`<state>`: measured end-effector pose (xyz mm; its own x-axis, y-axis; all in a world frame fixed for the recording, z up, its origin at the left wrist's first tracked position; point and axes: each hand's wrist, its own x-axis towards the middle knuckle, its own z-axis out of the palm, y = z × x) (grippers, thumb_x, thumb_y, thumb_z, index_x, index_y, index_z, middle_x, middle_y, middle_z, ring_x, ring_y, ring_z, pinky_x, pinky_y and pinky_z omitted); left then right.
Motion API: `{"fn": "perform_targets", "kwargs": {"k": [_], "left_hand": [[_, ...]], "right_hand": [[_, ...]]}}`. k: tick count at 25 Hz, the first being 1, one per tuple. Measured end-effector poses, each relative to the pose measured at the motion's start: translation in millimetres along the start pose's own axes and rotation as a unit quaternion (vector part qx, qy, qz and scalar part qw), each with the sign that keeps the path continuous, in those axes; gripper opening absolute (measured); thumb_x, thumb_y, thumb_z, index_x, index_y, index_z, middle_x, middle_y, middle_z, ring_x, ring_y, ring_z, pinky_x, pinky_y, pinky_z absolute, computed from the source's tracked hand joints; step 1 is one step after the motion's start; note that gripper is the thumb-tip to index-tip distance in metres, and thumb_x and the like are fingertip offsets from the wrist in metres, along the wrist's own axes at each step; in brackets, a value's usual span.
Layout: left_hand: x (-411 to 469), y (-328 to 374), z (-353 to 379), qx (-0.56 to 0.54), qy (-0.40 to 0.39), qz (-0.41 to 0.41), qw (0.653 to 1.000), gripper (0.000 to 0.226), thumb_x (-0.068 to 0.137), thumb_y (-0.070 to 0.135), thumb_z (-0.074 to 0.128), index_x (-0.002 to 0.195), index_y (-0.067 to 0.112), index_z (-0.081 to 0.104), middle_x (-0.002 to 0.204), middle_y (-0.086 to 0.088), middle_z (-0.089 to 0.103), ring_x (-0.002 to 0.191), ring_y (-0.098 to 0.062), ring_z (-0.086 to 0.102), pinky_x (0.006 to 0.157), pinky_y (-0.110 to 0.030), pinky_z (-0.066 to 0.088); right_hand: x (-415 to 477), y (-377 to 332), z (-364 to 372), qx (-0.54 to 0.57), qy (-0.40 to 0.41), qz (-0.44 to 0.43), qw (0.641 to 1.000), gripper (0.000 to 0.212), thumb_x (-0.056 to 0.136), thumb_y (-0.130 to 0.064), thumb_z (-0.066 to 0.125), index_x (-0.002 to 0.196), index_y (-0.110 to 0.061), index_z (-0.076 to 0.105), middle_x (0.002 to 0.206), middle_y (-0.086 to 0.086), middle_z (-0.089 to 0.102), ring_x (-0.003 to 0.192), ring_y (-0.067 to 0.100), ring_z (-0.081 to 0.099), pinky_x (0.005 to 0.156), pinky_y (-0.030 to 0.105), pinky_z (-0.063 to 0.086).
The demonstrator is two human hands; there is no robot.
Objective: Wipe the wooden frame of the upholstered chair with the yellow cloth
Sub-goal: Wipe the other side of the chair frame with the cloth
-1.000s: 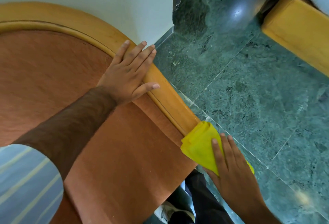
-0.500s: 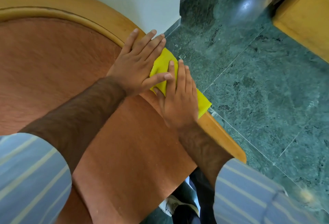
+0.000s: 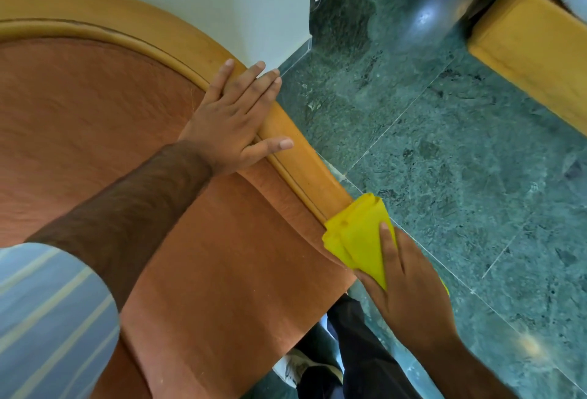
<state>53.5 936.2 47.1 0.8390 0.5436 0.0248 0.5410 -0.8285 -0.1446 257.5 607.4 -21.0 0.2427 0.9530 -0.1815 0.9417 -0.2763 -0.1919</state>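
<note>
- My right hand (image 3: pixel 409 297), nearest at 5 o'clock in view, pinches the folded yellow cloth (image 3: pixel 359 236), index finger straight on top and thumb beneath.
- The cloth drapes over the near end of the wooden frame (image 3: pixel 305 160).
- My left hand (image 3: pixel 232 122) lies flat with fingers straight on the frame, at 11 o'clock from the cloth, well apart.

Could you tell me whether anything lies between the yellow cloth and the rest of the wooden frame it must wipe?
Yes: the left hand rests flat on the curved wooden chair frame, up the rail from the folded yellow cloth held by the right hand. The wood between them is bare.
</note>
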Motion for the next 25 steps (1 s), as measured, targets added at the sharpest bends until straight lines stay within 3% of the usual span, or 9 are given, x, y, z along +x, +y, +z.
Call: {"fn": "perform_targets", "kwargs": {"k": [10,13,15,17,19,21,22,24,25], "left_hand": [[0.1,6.9,-3.1,-0.025,-0.022,-0.036,0.999,0.107,0.092,0.086,0.018,0.161,0.004,0.030,0.170,-0.010,0.033,0.161,-0.026,0.021,0.130,-0.059,0.010],[2.2,38.6,-12.9,-0.075,-0.079,-0.110,0.988,0.109,0.087,0.087,0.019,0.158,0.006,0.037,0.170,-0.011,0.034,0.162,-0.028,0.019,0.130,-0.060,0.005],[0.1,73.7,-13.0,-0.084,-0.112,-0.136,0.981,0.095,0.093,0.078,0.030,0.158,0.009,0.036,0.171,-0.010,0.030,0.163,-0.029,0.012,0.130,-0.059,0.002],[-1.4,102.0,-14.8,-0.129,-0.118,-0.152,0.973,0.074,0.098,0.060,0.048,0.154,0.011,0.040,0.169,-0.009,0.032,0.163,-0.029,0.010,0.131,-0.057,0.002],[-2.4,112.8,-21.5,-0.236,-0.085,-0.182,0.951,0.052,0.097,0.037,0.063,0.141,0.011,0.051,0.156,-0.010,0.048,0.157,-0.031,0.026,0.129,-0.052,0.017],[-12.4,112.8,-32.9,-0.367,-0.025,-0.252,0.895,0.034,0.090,0.020,0.070,0.120,0.009,0.058,0.122,-0.011,0.065,0.125,-0.035,0.057,0.102,-0.048,0.046],[-22.5,111.5,-38.6,-0.419,0.010,-0.307,0.855,0.030,0.088,0.017,0.072,0.113,0.009,0.058,0.104,-0.008,0.067,0.104,-0.033,0.062,0.086,-0.044,0.050],[-58.3,102.1,-52.2,-0.507,0.065,-0.442,0.737,0.039,0.082,0.016,0.082,0.113,0.009,0.058,0.093,0.000,0.066,0.089,-0.025,0.063,0.077,-0.035,0.050],[-79.6,96.7,-57.3,-0.566,0.081,-0.499,0.652,0.048,0.079,0.014,0.086,0.118,0.008,0.060,0.100,0.000,0.071,0.094,-0.024,0.067,0.083,-0.034,0.054]], "right_hand": [[121.4,-106.9,-13.5,0.062,0.043,0.015,0.997,0.093,0.101,-0.067,0.045,0.162,-0.003,0.020,0.166,0.023,0.033,0.152,0.038,0.037,0.119,0.051,0.040],[119.3,-86.9,-23.4,0.288,0.016,0.006,0.958,0.091,0.098,-0.068,0.046,0.163,-0.011,0.019,0.169,0.013,0.029,0.155,0.025,0.031,0.124,0.041,0.032],[121.7,-57.0,-36.4,0.404,-0.042,0.109,0.907,0.088,0.091,-0.069,0.054,0.160,-0.020,0.029,0.163,0.005,0.041,0.149,0.019,0.039,0.115,0.036,0.036],[117.7,-27.2,-49.9,0.373,-0.149,0.195,0.895,0.074,0.084,-0.065,0.065,0.143,-0.022,0.057,0.142,0.004,0.063,0.132,0.024,0.058,0.095,0.034,0.042],[112.1,-7.8,-51.9,0.337,-0.173,0.208,0.902,0.048,0.084,-0.049,0.077,0.119,-0.017,0.071,0.119,0.004,0.072,0.116,0.027,0.066,0.081,0.033,0.043],[110.4,-10.0,-60.7,0.354,-0.124,0.193,0.907,0.036,0.080,-0.038,0.084,0.107,-0.015,0.074,0.106,0.000,0.071,0.104,0.020,0.066,0.078,0.032,0.045],[111.1,-15.7,-67.4,0.371,-0.097,0.180,0.906,0.033,0.076,-0.037,0.084,0.100,-0.017,0.074,0.097,-0.003,0.070,0.095,0.015,0.065,0.076,0.033,0.047],[114.0,-38.8,-84.5,0.468,-0.082,0.157,0.866,0.023,0.071,-0.033,0.083,0.085,-0.019,0.069,0.081,-0.003,0.065,0.077,0.011,0.061,0.067,0.033,0.046],[115.3,-51.3,-91.3,0.542,-0.095,0.151,0.821,0.022,0.071,-0.026,0.085,0.084,-0.021,0.069,0.081,0.000,0.067,0.078,0.014,0.064,0.066,0.034,0.050]]}}
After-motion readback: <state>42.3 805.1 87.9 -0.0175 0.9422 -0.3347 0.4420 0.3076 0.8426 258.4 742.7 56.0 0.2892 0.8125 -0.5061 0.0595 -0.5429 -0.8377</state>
